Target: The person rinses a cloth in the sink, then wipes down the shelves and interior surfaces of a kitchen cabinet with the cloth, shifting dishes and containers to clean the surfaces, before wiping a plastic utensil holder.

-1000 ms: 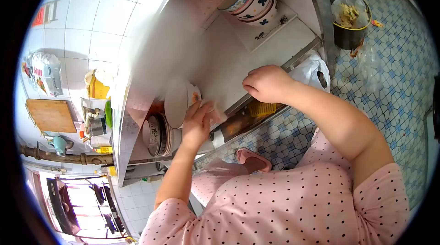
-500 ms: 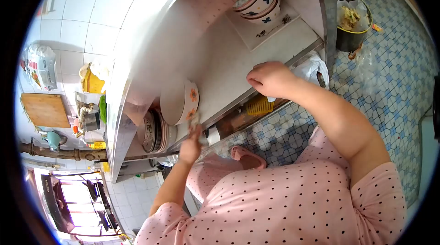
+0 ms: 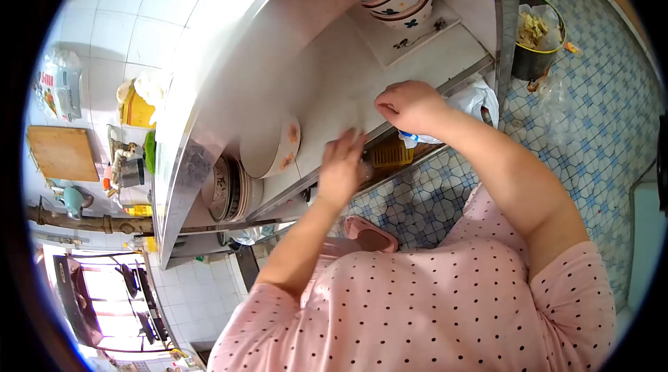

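Note:
My left hand is over the front edge of the shelf, to the right of a large white bowl with orange flowers. Its fingers point into the cabinet but are smeared by motion, so I cannot tell whether it holds anything. Farther right, my right hand hovers by the shelf edge with its fingers curled in; what they hold, if anything, is hidden. A white and blue plastic piece shows just below it. Left of the white bowl, several bowls stand nested on their sides.
Patterned bowls are stacked on a white square tray at the cabinet's right end. Beneath the shelf are a yellow basket and a white plastic bag. A waste bin stands on the tiled floor.
My left hand has moved right along the shelf edge, away from the white bowl and toward my right hand. My right hand has barely moved. The view has shifted slightly.

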Tool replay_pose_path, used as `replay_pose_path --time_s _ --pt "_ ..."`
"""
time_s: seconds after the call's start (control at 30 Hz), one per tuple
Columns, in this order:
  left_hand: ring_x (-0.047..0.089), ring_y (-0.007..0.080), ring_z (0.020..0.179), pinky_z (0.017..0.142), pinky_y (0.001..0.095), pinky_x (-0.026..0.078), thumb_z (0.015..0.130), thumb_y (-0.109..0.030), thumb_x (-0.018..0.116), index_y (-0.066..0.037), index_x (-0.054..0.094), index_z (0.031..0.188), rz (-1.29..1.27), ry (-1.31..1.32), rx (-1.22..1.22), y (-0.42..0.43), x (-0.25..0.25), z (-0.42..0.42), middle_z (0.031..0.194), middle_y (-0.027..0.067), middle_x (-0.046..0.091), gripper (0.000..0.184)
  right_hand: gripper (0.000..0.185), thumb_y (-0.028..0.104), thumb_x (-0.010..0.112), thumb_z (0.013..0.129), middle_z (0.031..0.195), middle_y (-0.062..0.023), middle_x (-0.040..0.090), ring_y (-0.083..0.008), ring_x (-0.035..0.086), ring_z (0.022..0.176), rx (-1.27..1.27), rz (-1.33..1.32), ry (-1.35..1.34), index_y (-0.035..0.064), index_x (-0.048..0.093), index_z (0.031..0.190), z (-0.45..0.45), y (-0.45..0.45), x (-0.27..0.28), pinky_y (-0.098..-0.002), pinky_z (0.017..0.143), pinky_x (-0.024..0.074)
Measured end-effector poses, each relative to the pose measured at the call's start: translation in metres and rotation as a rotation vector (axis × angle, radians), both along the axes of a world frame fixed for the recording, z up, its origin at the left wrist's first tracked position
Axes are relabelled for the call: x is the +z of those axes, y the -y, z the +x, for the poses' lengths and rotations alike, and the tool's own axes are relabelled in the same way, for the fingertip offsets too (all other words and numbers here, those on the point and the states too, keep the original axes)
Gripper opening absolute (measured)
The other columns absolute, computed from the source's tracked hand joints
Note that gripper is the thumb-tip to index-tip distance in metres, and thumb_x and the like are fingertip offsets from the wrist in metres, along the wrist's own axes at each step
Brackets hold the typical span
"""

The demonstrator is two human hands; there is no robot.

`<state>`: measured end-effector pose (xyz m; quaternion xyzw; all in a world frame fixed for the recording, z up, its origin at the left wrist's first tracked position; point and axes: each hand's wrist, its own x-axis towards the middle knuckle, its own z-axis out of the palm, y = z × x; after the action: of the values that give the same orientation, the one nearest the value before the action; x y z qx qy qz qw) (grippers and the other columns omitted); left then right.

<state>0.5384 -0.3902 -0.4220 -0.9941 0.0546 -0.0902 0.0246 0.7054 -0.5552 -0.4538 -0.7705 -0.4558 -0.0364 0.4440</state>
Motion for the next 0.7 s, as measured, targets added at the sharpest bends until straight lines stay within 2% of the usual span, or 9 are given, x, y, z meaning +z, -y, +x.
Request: replay_pose_path --time_s 0.13,0.3,0.37,0.4,0.47,0.5,0.53,0.63,0.7 --pt "0.054 0.0373 0.111 0.095 0.0442 0.046 0.076 -0.011 0.07 -0.003 0.056 0.128 0.143 -0.164 0.197 -0.077 0.002 -0.062 0.13 0.0167 0.055 0.055 0.017 0.02 0.055 0.085 0.087 -0.0093 0.067 -0.0329 0.063 0.086 0.031 -0.072 0.01 0.0095 0.068 0.083 0.002 -0.006 0.005 -0.0444 0.074 0.0512" --pt "0.049 0.0398 0.12 0.104 0.0438 0.041 0.073 -0.005 0.068 -0.002 0.053 0.131 -0.095 0.011 0.044 -0.014 -0.01 -0.024 0.135 0.02 0.051 0.059 0.025 0.022 0.058 0.086 0.106 -0.0138 0.066 -0.0332 0.063 0.093 0.051 -0.008 -0.046 0.0083 0.066 0.105 -0.009 -0.037 0.013 -0.0437 0.081 0.0513" --pt "0.055 0.0362 0.114 0.099 0.0414 0.046 0.073 0.002 0.061 -0.004 0.064 0.118 -0.234 0.069 0.024 -0.008 -0.006 -0.015 0.125 0.0186 0.059 0.045 0.036 0.024 0.059 0.087 0.117 -0.0173 0.063 -0.0343 0.063 0.097 0.06 0.128 -0.141 0.0072 0.062 0.119 -0.025 -0.055 0.016 -0.0427 0.084 0.0511" --pt "0.057 0.0348 0.109 0.096 0.0408 0.047 0.073 0.003 0.059 -0.004 0.066 0.111 -0.374 0.069 0.064 -0.018 -0.006 -0.019 0.119 0.0177 0.062 0.04 0.053 0.03 0.062 0.088 0.127 -0.0202 0.058 -0.034 0.063 0.103 0.143 0.078 -0.278 0.0061 0.051 0.134 -0.028 -0.062 0.022 -0.0407 0.089 0.05" --pt "0.062 0.032 0.098 0.09 0.0397 0.051 0.072 0.007 0.053 -0.005 0.072 0.097 -0.67 0.081 0.157 -0.047 -0.008 -0.041 0.107 0.0158 0.067 0.034 0.056 0.035 0.062 0.089 0.127 -0.0198 0.058 -0.0316 0.064 0.101 0.181 0.173 -0.556 0.0058 0.049 0.136 -0.04 -0.085 0.028 -0.0378 0.089 0.0501" --pt "0.066 0.0291 0.085 0.082 0.0373 0.054 0.071 0.007 0.049 -0.004 0.073 0.083 -0.723 0.105 0.244 -0.056 0.001 -0.051 0.089 0.0131 0.071 0.029 0.058 0.037 0.062 0.089 0.127 -0.0196 0.058 -0.0305 0.064 0.101 0.199 0.213 -0.698 0.0056 0.049 0.136 -0.047 -0.098 0.027 -0.0364 0.089 0.0502" --pt "0.066 0.0273 0.081 0.079 0.0353 0.053 0.072 0.007 0.048 -0.003 0.073 0.084 -0.835 0.107 0.321 -0.072 -0.004 -0.066 0.087 0.0131 0.07 0.029 0.072 0.044 0.063 0.089 0.133 -0.0194 0.054 -0.0282 0.066 0.097 0.193 0.111 -0.712 0.0077 0.037 0.145 -0.047 -0.112 0.029 -0.0347 0.082 0.0529" --pt "0.063 0.0216 0.069 0.069 0.031 0.051 0.073 0.006 0.046 -0.002 0.072 0.085 -1.021 0.026 0.601 -0.091 0.002 -0.103 0.078 0.0127 0.069 0.03 0.084 0.046 0.064 0.087 0.141 -0.0218 0.043 -0.0332 0.067 0.09 0.3 0.087 -1.07 0.0124 0.021 0.151 -0.059 -0.148 0.041 -0.0367 0.074 0.0564" --pt "0.06 0.0234 0.066 0.066 0.0324 0.049 0.074 0.004 0.046 -0.003 0.071 0.086 -0.988 0.082 0.609 -0.098 -0.002 -0.123 0.076 0.0141 0.066 0.029 0.078 0.046 0.061 0.089 0.144 -0.0175 0.037 -0.0348 0.065 0.094 0.309 0.048 -1.185 0.0138 0.02 0.148 -0.072 -0.158 0.065 -0.0398 0.077 0.057"
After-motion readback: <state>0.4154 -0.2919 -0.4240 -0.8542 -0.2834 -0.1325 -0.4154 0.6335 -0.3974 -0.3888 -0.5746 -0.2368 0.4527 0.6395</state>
